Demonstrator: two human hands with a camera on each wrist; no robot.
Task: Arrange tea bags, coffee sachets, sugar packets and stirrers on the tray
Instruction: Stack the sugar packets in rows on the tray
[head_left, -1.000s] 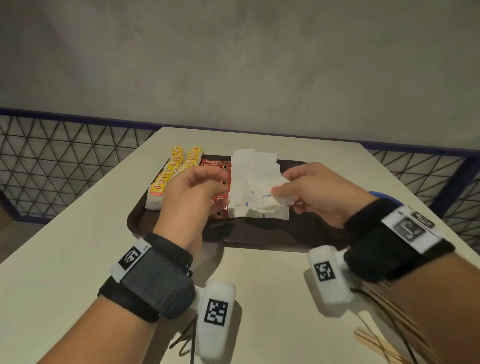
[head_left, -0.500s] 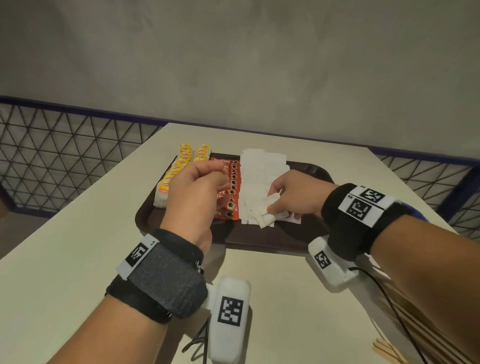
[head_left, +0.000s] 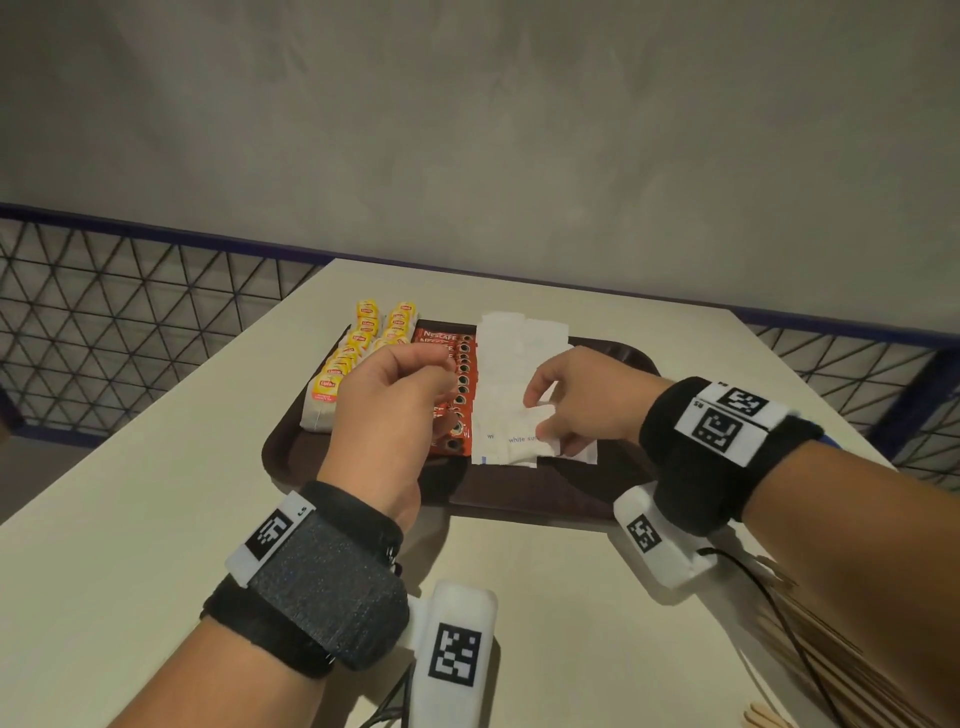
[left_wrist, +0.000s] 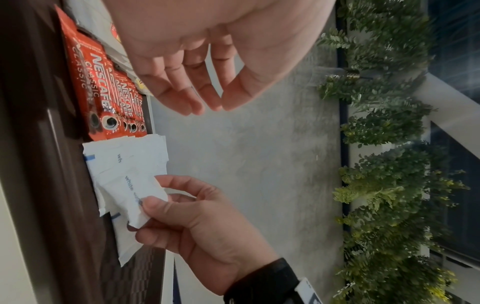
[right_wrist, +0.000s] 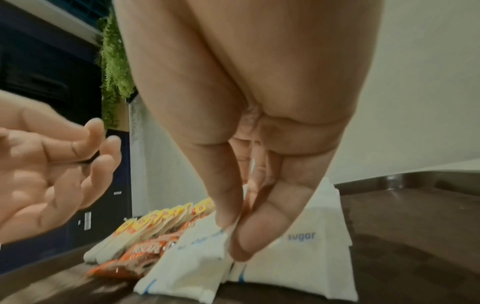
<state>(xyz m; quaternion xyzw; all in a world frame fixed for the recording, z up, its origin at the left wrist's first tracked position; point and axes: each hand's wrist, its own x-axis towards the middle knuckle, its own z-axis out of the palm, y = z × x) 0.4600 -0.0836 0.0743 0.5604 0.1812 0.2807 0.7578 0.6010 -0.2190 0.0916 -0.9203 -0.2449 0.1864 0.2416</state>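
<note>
A dark brown tray (head_left: 291, 452) holds a double row of yellow-tagged tea bags (head_left: 363, 338), a row of red coffee sachets (head_left: 460, 364) and a row of white sugar packets (head_left: 511, 358). My right hand (head_left: 543, 423) pinches one sugar packet (head_left: 519, 434) between thumb and forefinger, low over the near end of the sugar row. That pinch also shows from the left wrist, hand (left_wrist: 153, 197) on packet (left_wrist: 135, 185), and from the right wrist, hand (right_wrist: 231, 230) on packet (right_wrist: 197, 246). My left hand (head_left: 441, 374) hovers over the coffee sachets (left_wrist: 103, 98), fingers loosely curled and empty. Wooden stirrers (head_left: 810, 654) lie on the table under my right forearm.
The tray sits on a pale table (head_left: 156, 519) whose far and side edges meet a wire-mesh railing (head_left: 130, 291). The tray's right part (head_left: 623, 358) is bare. A black cable (head_left: 774, 603) runs from my right wrist across the stirrers.
My right hand has come down from above the tray with the sugar packet, to the near end of the sugar row. My left hand has stayed over the coffee sachets.
</note>
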